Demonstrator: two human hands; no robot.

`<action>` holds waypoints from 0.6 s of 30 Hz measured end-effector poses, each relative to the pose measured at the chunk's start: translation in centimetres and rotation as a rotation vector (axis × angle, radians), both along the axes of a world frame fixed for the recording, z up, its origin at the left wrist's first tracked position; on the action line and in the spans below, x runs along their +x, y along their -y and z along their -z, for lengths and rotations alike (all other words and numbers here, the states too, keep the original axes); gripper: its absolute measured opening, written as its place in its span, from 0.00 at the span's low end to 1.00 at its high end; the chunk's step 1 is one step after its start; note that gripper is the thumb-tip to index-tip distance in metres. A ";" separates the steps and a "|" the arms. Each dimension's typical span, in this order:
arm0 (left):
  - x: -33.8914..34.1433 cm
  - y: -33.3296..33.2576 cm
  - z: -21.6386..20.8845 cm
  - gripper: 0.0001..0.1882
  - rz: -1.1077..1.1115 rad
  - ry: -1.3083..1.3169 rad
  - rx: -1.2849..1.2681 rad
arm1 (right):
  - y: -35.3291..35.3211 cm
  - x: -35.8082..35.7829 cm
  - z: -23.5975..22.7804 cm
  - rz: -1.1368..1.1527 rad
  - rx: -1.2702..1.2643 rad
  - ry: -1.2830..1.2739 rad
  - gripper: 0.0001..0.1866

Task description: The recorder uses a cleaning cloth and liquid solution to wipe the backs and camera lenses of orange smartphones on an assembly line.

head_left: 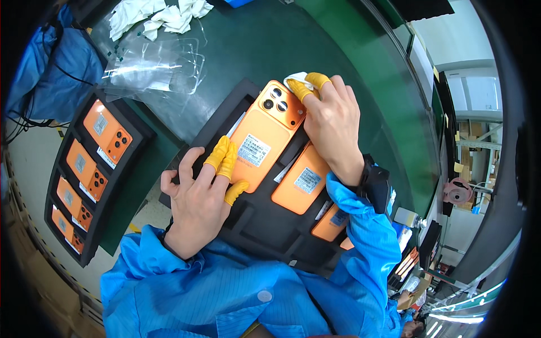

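An orange smartphone (273, 128) lies tilted across a black foam tray (248, 236), its camera side up, with a white label (253, 150) on its back. My left hand (197, 211) grips its lower end, with yellow finger cots on the thumb and two fingers. At the top right corner, beside the camera bump, my right hand (335, 124) pinches a white cloth (295, 76) between cot-covered fingertips. Further orange phones, among them a nearer phone (304, 179) and a partly covered phone (329, 223), rest in the tray under my right forearm.
To the left, a second black tray (56, 186) holds several orange phones with labels. Clear plastic sheets (152, 67) and crumpled white cloths (158, 17) lie at the back of the green table (253, 34). A pink fan (457, 191) stands far right.
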State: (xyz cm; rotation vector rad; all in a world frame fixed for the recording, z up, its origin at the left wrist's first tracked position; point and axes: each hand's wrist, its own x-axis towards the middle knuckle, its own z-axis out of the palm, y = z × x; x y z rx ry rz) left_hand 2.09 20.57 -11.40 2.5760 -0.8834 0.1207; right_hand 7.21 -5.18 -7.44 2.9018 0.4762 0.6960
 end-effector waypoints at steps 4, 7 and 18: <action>0.1 0.1 -0.2 0.12 0.003 0.031 0.020 | -1.2 -0.1 0.0 -0.092 0.047 -0.023 0.08; 0.2 0.3 -0.1 0.13 -0.005 0.046 -0.033 | -1.7 0.0 0.0 -0.037 0.050 -0.039 0.08; 0.0 0.2 0.2 0.14 -0.012 0.047 -0.019 | -0.4 -3.1 -0.7 -0.001 0.037 -0.087 0.12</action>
